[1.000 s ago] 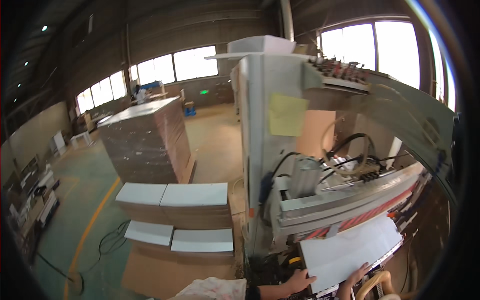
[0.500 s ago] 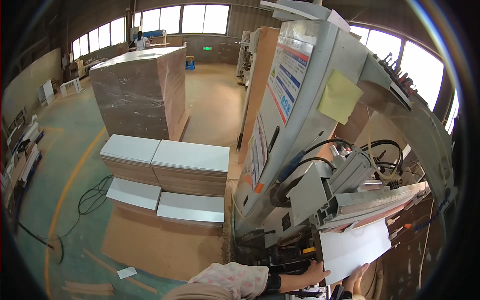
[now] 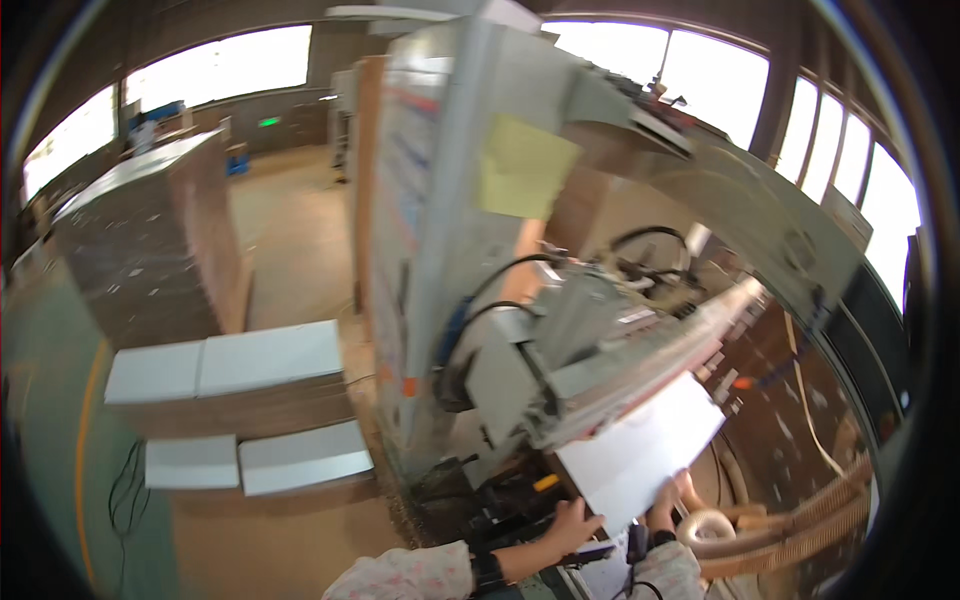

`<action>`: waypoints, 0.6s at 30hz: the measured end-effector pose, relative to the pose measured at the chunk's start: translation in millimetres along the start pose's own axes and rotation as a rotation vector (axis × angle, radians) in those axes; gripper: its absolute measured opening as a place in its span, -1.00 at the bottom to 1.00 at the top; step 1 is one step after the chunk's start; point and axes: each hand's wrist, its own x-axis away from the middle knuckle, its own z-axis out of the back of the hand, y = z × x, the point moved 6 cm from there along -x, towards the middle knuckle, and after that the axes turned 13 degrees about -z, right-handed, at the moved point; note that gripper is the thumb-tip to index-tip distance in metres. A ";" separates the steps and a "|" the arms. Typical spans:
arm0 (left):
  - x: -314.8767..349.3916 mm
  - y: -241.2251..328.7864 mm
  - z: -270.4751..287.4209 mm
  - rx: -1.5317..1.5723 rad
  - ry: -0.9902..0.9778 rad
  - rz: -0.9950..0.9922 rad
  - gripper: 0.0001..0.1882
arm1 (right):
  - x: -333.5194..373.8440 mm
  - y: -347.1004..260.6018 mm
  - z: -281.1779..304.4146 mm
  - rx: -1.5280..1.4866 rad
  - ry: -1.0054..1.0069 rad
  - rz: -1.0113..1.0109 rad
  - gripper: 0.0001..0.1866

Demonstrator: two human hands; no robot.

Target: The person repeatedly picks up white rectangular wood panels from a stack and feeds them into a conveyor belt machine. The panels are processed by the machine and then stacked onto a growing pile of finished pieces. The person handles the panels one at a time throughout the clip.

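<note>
White panel (image 3: 645,445), far edge by the beam (image 3: 650,375). Left hand (image 3: 573,527) at its left edge, right hand (image 3: 672,495) at the near right — probably steadying it from two sides. Blurred — can't tell whether fingers grip or just touch.

Text: none legible. The column (image 3: 455,250) carries side labels (image 3: 408,160) with red and blue bands; their print is blurred. A yellow sheet (image 3: 528,167) is attached to the column; no writing can be made out on it. A green sign (image 3: 268,122) stands out at the far wall (image 3: 303,118); its marking is too small to read.
</note>
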 end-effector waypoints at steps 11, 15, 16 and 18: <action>5.4 12.0 2.1 0.372 0.024 0.111 -0.76 | 49.7 -59.4 -2.8 0.208 0.098 -0.193 -0.43; 12.6 49.4 -6.6 0.404 -0.079 0.219 -0.73 | 58.0 -36.8 66.0 0.047 0.054 -0.270 -0.38; 15.8 56.2 -8.1 0.404 -0.108 0.182 -0.74 | 58.5 -20.4 91.9 -0.028 0.004 -0.313 -0.36; 13.4 27.0 15.6 0.434 -0.070 0.213 -0.76 | 83.5 -20.9 122.9 -0.228 -0.047 -0.714 -0.36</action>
